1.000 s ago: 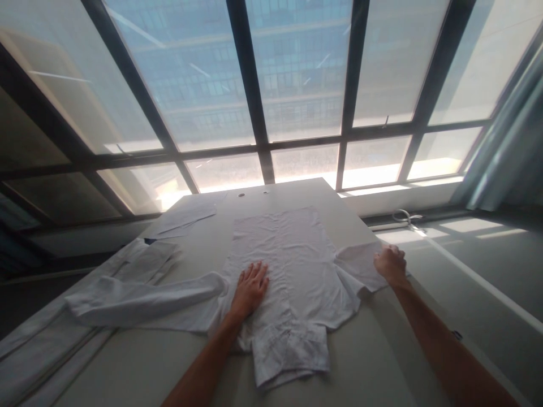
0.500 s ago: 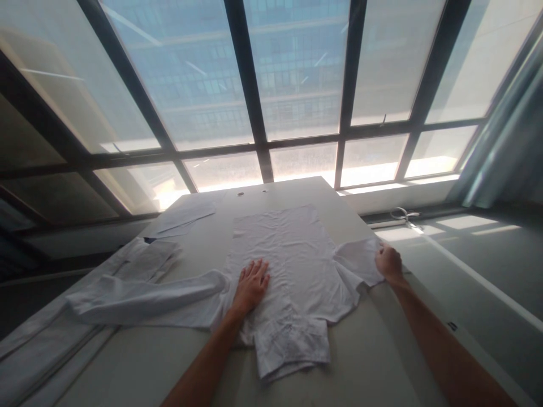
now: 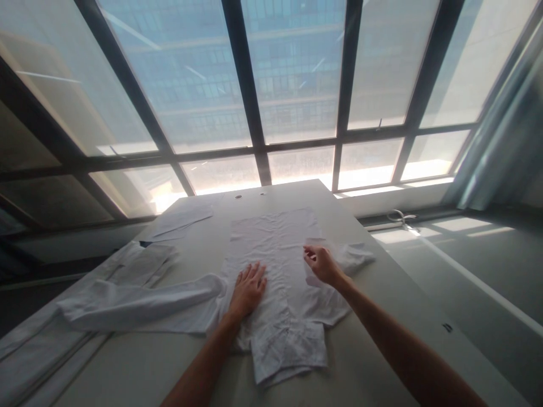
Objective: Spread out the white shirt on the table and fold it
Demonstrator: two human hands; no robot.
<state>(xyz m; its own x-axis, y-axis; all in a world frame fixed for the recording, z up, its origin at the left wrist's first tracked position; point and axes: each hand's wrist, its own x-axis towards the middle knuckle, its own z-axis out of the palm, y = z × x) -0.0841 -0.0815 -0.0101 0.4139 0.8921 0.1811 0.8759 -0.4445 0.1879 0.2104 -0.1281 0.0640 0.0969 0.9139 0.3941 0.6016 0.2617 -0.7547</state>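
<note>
A white long-sleeved top [image 3: 292, 282] lies spread on the white table, its neck end towards me and the body wrinkled down the middle. My left hand [image 3: 249, 288] rests flat on the body of it, fingers stretched out. The sleeve on the left [image 3: 148, 305] runs out sideways, lying loosely. Over the right part of the body, my right hand [image 3: 322, 263] is closed in a pinch on the end of the other sleeve [image 3: 313, 278], which is folded back inward. A bend of that sleeve sticks out to the right, beyond my wrist.
More folded white cloth [image 3: 139, 263] lies along the table's left side. White sheets [image 3: 182, 223] rest at the back left of the table [image 3: 365, 339]. Large windows stand behind it. A white cable [image 3: 405, 219] lies at the right, near a curtain [image 3: 500, 135].
My right hand has moved left from the table's right side, carrying the sleeve end inward over the top's body. My left hand stays flat on the top.
</note>
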